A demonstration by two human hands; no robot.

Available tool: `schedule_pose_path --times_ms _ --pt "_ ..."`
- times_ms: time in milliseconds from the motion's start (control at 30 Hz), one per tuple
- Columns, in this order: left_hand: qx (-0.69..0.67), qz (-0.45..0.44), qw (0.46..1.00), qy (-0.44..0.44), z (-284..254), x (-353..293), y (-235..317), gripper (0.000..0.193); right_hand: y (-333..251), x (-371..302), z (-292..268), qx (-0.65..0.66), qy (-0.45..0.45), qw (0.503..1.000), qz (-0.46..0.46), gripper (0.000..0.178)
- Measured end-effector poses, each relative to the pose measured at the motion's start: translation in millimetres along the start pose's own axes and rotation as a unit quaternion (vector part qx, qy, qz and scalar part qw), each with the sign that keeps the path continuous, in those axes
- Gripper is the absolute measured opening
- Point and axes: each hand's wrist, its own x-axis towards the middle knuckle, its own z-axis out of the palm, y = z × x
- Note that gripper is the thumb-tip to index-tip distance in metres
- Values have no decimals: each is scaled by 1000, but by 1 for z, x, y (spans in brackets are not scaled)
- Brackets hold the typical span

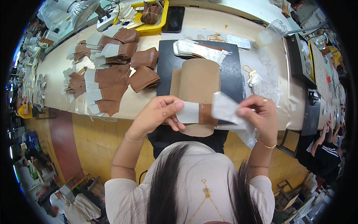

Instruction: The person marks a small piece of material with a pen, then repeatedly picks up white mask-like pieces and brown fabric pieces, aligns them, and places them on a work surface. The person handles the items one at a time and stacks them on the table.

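left hand [164, 111]: fingers pinching white end of flat white-and-brown leather-like strip [192, 112], which lies across rounded tan form [200, 80] above black mat [164, 84]. right hand [261, 112]: fingers pinched on thin whitish flexible sheet [225, 108], raised by strip's brown end. strip looks mid-work, sheet probably not yet laid or fully peeled, cannot tell which. brown-and-white leather-like pieces [108, 84] in piles on beige surface [203, 22], left side; finished or waiting, unclear.
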Motion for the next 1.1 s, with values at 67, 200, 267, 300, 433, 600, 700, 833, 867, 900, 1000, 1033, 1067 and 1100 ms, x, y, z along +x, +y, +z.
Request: schedule_pose_path --times_ms 67,200,267,300,433,600,700,833,867,900,1000,1033,1067,1100 --pt "-19 11 1000 2 -2 -1 -5 52 -5 14 18 -15 -49 998 22 19" --pt "-42 37 998 10 0 -3 -12 68 -15 32 40 -51 -122 990 55 23" --pt "-59 32 998 7 0 -2 -15 68 -19 38 45 -61 -143 986 55 22" --pt "-63 29 998 8 0 -2 -16 69 -20 40 46 -69 -146 985 53 21" --pt "-75 32 997 2 0 -2 -17 64 -22 45 49 -95 -157 981 55 21" --pt "-56 35 998 11 4 -2 -14 44 -23 46 51 -104 -158 980 56 22" --pt "-49 1 998 36 5 0 -12 28 -22 46 51 -104 -158 981 52 22" --pt "-35 -19 998 40 -1 1 -12 29 -16 46 43 -77 -180 978 77 24" --pt "-32 -20 998 41 -4 0 -13 28 -13 46 38 -61 -189 977 73 26" --pt "-30 -16 999 40 -8 0 -13 27 -10 46 33 -56 -184 978 75 30" --pt "-37 -9 998 44 -17 1 -18 25 3 42 26 -26 -170 983 58 41" --pt "-41 -7 998 41 -19 3 -20 24 8 41 24 -16 -164 984 65 42" --pt "-38 -9 998 44 -21 4 -23 23 13 39 22 -5 -159 985 64 44" --pt "-35 -11 998 48 -23 6 -25 22 20 39 23 -2 -163 985 64 48"
